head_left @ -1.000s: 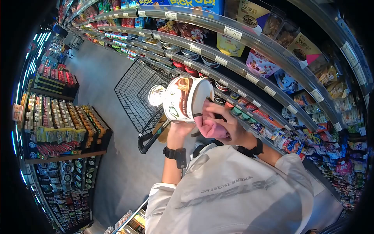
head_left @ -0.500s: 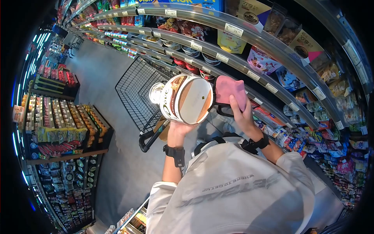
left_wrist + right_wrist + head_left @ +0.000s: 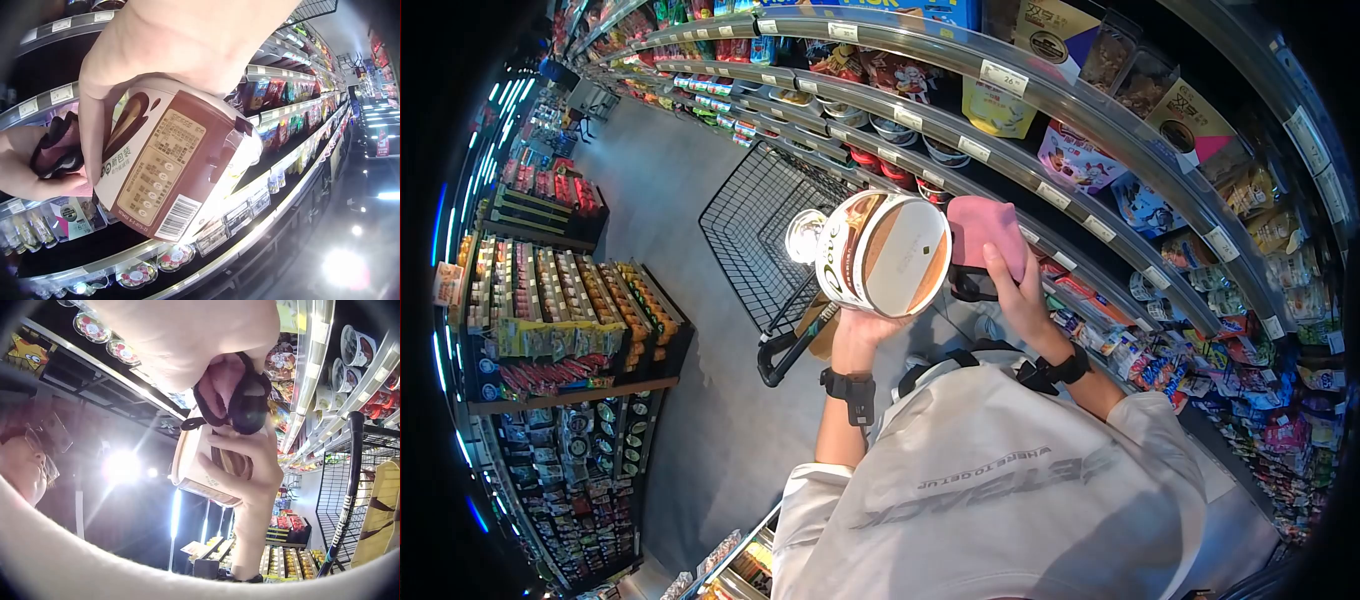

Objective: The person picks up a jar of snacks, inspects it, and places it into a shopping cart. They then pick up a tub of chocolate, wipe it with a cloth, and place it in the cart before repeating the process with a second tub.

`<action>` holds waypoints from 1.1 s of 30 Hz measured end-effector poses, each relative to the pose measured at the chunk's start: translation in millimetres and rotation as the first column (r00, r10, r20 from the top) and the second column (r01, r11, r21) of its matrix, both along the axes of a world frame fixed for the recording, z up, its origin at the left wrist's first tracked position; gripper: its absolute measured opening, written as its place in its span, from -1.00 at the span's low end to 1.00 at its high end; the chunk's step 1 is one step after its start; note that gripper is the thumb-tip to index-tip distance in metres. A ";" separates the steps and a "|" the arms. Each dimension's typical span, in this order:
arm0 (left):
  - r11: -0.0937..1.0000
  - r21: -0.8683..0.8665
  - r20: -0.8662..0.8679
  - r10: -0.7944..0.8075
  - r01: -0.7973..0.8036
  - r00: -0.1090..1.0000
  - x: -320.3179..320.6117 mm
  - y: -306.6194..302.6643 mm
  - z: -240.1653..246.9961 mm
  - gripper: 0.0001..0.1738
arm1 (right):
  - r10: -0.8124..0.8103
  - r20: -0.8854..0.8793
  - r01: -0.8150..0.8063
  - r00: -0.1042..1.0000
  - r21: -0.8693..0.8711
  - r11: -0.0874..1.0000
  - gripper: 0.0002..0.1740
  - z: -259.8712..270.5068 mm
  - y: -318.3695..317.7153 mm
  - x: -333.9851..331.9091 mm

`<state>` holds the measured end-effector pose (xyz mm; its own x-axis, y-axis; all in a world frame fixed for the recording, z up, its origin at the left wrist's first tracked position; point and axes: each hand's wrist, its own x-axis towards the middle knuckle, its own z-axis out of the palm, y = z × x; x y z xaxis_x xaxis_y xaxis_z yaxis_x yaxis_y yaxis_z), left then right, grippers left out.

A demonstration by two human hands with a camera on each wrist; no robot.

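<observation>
My left hand (image 3: pixel 862 328) grips a white and brown Dove tub (image 3: pixel 840 250) from below. The tub lies tilted on its side, its round flat end (image 3: pixel 908 258) facing up toward me and a clear, shiny piece (image 3: pixel 804 236) at the opposite end. In the left wrist view, a brown label with a barcode (image 3: pixel 178 217) shows on the tub's side. Just to the right, my right hand (image 3: pixel 1022 300) pinches a pink cloth item (image 3: pixel 982 232) with black edging. That cloth hangs close beside the tub's flat end; the right wrist view shows its folded opening (image 3: pixel 222 387).
A black wire shopping cart (image 3: pixel 745 225) stands beyond the tub, near tall shelves with price-tagged rails (image 3: pixel 1050 195) along the right. Across the grey aisle floor (image 3: pixel 720 440) is a stepped display of packaged snacks (image 3: pixel 565 310).
My right hand and the pink cloth have moved from against the tub to its right. The tub has turned, bringing its flat end more into view. Little differs from half a second ago.
</observation>
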<state>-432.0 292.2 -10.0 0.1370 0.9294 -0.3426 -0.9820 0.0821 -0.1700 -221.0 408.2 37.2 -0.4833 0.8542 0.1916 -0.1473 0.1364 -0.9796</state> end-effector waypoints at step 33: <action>0.987 -0.135 -0.990 -0.139 -0.092 -0.038 81.2 71.4 72.2 -0.59 | 0.451 -0.221 -0.488 0.865 -0.580 0.652 -0.48 -54.8 114.1 36.7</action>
<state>-350.8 363.6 62.2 -0.4315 0.8685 -0.2439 -0.1390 0.2031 0.9692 -184.3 522.3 -17.6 -0.8577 0.4554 -0.2389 -0.0785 -0.5750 -0.8144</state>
